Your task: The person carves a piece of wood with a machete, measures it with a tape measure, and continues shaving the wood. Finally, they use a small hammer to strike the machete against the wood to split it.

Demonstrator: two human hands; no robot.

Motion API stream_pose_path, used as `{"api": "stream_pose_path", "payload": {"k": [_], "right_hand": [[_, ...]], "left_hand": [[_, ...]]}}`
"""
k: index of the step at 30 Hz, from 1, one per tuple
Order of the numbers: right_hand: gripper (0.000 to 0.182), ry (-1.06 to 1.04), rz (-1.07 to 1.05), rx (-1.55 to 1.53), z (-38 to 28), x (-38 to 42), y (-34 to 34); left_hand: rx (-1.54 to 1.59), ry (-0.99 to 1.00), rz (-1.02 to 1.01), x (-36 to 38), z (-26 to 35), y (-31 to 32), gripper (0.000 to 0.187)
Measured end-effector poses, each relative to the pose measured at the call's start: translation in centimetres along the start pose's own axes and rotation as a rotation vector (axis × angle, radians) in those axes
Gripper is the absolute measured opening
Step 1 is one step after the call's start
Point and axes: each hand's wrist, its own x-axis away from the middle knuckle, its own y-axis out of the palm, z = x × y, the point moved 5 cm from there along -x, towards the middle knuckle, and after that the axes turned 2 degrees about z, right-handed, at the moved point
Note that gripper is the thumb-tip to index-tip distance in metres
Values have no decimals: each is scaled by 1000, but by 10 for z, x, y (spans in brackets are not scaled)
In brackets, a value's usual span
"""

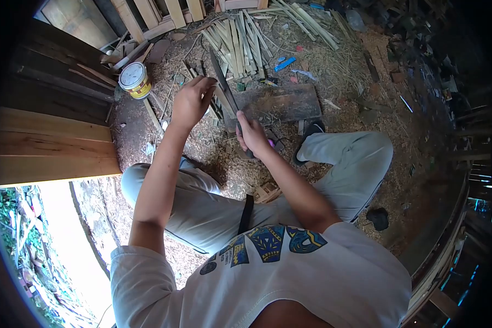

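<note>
My right hand (pixel 251 135) is closed round the handle of a long-bladed machete (pixel 228 94), whose dark blade points forward and slightly left. Close to the left side of the blade, my left hand (pixel 191 102) is raised with its fingers pinched together. Whatever lies between those fingertips is too small to make out. Below the blade, a pale flat strip (pixel 222 101) leans near a worn wooden board (pixel 290 104) on the ground. Ahead of both hands lies a pile of split pale strips (pixel 238 46), which look like bamboo.
A white lidded bucket with a yellow label (pixel 134 80) stands at the left. Wooden planks (pixel 54 143) form a low wall there. Longer strips (pixel 314 27) lie at the back, near a blue piece of plastic (pixel 285 64). Shavings litter the ground around my bent legs.
</note>
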Motion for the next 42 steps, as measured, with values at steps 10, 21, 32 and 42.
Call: {"api": "stream_pose_path", "payload": {"k": [10,21,32,42], "right_hand": [[72,504,134,160,199,-40,-45],[70,593,194,111,186,-48,-48],[64,168,138,69,46,-39,0],[57,-256,4,132,21,-17,50]], "left_hand": [[-169,81,123,7,-11,-12,10],[-176,-258,17,5,-54,-9,31],[-287,-347,-23,23,-64,-5,41],[-313,-239,-114,40,-42,6,38]]}}
